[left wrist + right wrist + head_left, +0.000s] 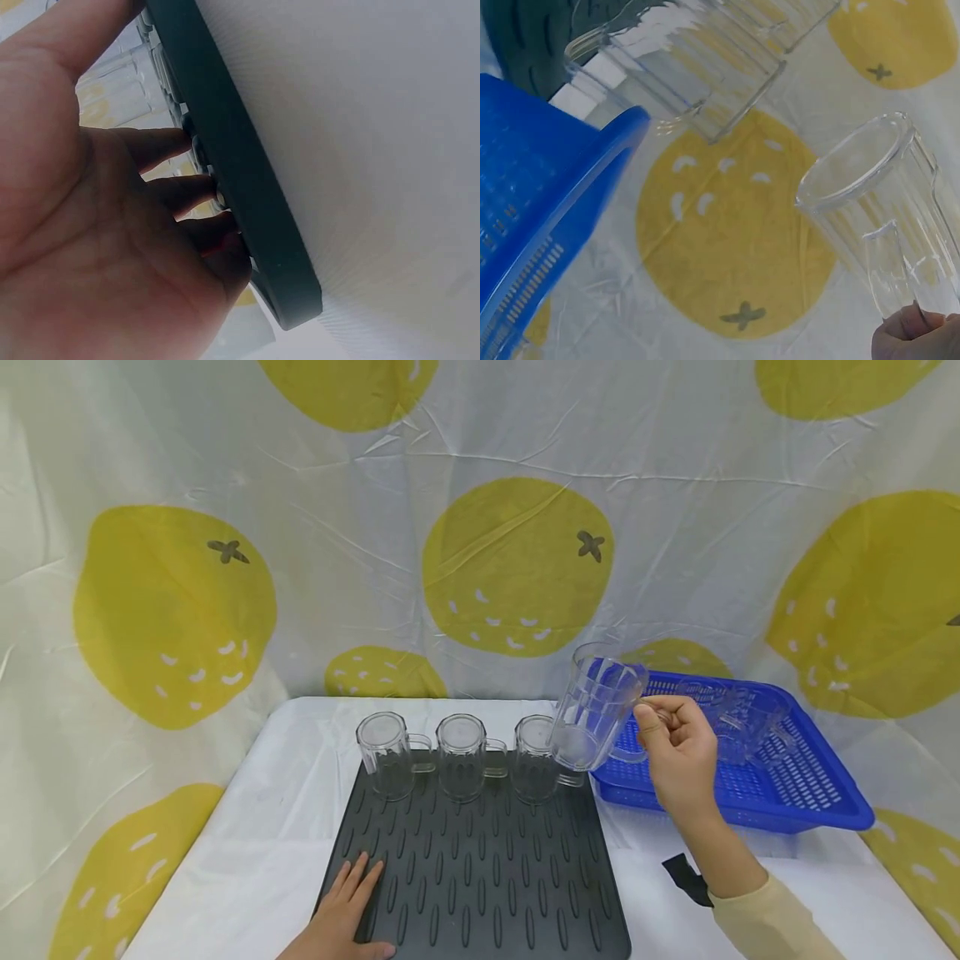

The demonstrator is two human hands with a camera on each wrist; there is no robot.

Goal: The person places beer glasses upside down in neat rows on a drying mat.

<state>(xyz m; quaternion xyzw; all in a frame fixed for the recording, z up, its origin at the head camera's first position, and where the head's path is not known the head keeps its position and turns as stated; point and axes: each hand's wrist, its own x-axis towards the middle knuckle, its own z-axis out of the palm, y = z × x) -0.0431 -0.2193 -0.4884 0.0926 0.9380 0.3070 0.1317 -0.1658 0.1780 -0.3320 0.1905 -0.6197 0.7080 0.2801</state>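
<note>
My right hand [678,752] pinches the handle of a clear glass mug [596,710] and holds it tilted in the air, beside the rightmost mug on the mat. In the right wrist view, the fingertips [911,337] grip near one end of this mug's handle, and the round rim shows. Three similar mugs, a left one [385,756], a middle one [461,757] and a right one [534,760], stand in a row along the far edge of a black ridged mat [465,877], handles to the right. My left hand [341,910] rests with spread fingers on the mat's near left edge.
A blue perforated plastic basket [817,814] sits right of the mat, with more glass mugs [738,727] inside. White cloth [247,827] covers the table. Behind hangs a white curtain with yellow fruit prints [517,568]. A black strap [686,881] lies by my right wrist.
</note>
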